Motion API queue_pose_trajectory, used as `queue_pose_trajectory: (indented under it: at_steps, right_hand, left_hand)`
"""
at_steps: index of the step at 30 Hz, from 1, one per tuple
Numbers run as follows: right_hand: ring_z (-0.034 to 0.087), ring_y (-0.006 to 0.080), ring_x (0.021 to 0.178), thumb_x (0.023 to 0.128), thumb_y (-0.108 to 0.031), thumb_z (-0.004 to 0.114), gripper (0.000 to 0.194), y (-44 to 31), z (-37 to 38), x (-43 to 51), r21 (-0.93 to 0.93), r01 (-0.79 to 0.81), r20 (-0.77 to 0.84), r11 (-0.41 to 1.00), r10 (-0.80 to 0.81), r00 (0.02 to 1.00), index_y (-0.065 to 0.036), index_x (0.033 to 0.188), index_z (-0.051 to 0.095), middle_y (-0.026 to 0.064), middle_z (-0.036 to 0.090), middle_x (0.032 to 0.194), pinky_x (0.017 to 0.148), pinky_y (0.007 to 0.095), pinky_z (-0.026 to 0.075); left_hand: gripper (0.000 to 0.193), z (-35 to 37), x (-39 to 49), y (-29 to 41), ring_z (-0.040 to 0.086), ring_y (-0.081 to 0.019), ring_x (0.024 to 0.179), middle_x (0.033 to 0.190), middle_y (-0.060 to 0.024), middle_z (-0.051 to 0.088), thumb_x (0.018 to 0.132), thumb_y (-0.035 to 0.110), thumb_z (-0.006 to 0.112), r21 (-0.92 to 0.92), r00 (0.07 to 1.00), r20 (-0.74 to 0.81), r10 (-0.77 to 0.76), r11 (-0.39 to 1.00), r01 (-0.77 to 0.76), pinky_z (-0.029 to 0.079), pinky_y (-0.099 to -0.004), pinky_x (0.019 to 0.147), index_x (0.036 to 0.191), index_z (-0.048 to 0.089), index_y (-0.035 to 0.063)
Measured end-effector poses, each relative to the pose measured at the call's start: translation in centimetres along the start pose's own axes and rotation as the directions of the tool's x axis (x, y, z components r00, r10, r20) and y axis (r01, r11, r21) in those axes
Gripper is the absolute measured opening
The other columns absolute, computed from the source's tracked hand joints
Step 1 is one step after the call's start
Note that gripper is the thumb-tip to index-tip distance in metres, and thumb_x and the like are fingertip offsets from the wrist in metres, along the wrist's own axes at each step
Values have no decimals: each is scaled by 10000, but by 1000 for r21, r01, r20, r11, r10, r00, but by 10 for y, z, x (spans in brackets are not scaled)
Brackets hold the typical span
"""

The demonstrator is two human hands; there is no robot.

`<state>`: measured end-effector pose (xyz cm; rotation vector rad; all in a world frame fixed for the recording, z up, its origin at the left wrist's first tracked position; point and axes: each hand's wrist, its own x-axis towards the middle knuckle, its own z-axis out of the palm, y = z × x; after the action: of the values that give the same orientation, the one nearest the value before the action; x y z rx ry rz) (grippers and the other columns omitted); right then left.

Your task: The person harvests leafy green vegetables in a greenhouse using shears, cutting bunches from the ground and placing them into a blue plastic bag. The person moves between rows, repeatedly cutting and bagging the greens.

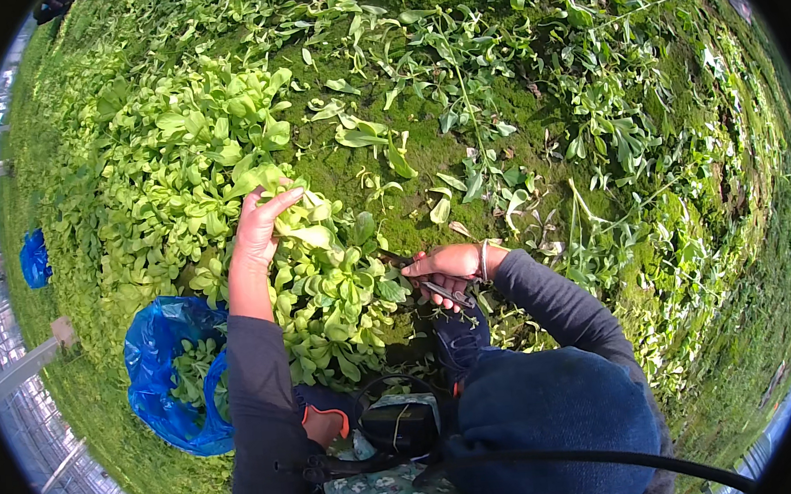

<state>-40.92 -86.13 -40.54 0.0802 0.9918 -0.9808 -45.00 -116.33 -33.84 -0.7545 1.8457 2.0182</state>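
Note:
My left hand [258,226] is curled around the pale tops of low leafy greens [311,236], with the thumb lying over the leaves. Foliage partly hides its other fingers. To the right, my right hand [446,271] grips a small knife by its dark handle [451,293]. The blade points up and left toward the base of the same clump, and leaves and shade hide much of it. Left of my left forearm, an open blue plastic bag [153,398] holds some cut greens [196,370].
Dense greens [152,168] spread to the upper left. Mossy soil [416,155] with scattered loose leaves and long stems [463,88] lies ahead and right. Farther left are another blue bag [35,258] and a pale post [25,367]. My shoes [462,343] stand close to the clump.

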Motion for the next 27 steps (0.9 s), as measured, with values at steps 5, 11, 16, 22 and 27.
queue_pose_trajectory:
  at_steps: [5,11,16,22,27]
  right_hand:
    - [646,221,536,933,-594,475,616,-7,3,3,-122,-14,62,992,22,998,-9,784,595,109,622,663,487,367,581]
    - [659,227,557,919,-614,488,631,-13,5,8,-211,-50,143,976,82,986,-1,813,596,126,624,672,494,363,584]
    - [671,263,598,892,-642,509,658,-14,16,25,-192,-45,119,980,69,991,4,767,532,153,616,709,524,431,598]
    - [669,261,545,915,-626,479,636,-13,26,37,-66,-8,144,998,17,989,-15,755,556,139,631,659,515,397,593]
    - [663,244,534,918,-608,491,621,-9,30,36,-12,-30,103,999,31,994,-9,780,575,136,628,676,481,369,584]
  left_hand:
    - [64,-26,-78,10,608,-149,789,1046,-169,649,717,60,587,-81,982,112,151,987,-142,503,-262,733,738,527,66]
    - [359,15,-110,-38,557,-134,736,787,-51,585,703,96,678,716,957,290,22,658,-232,447,-285,641,1045,572,69]
    - [473,20,-112,-61,653,-353,862,952,-195,671,700,201,751,883,995,101,-20,461,-81,510,-418,709,1143,604,130]
    - [432,8,-109,-75,673,-295,829,908,-162,686,723,183,768,806,987,59,147,577,-134,510,-355,743,1122,627,93]
    - [374,-3,-99,-89,681,-289,901,986,-159,700,738,191,745,779,995,43,88,620,-88,513,-332,812,1063,655,28]
